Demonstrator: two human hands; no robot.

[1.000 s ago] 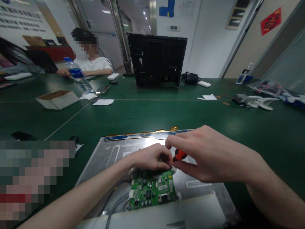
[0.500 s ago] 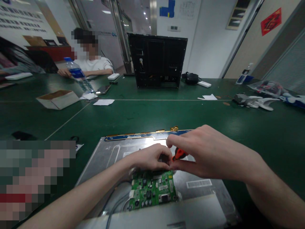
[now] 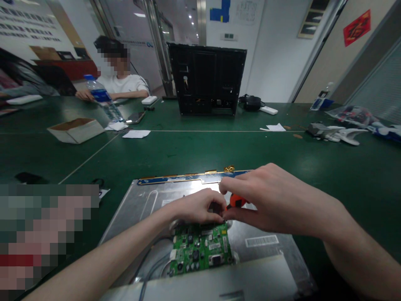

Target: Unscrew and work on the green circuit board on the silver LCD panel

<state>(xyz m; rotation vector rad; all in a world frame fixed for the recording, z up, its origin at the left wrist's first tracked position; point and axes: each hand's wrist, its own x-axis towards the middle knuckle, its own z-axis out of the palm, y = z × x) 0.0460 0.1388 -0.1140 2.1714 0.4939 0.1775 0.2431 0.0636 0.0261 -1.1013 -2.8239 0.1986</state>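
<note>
While the right hand point(image 3: 272, 200) pinches an orange-and-black tool point(image 3: 238, 200) near a green circuit board point(image 3: 202, 251), the left hand point(image 3: 199, 206) curls at its far edge, grip unclear.

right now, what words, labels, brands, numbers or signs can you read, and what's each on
"福", it seems: red sign, right wall.
Too blurred: lettering on the left wall.
Too blurred: blue bottle label.
Too small: barcode label on the metal panel.
Too small: markings on the green circuit board.
</note>
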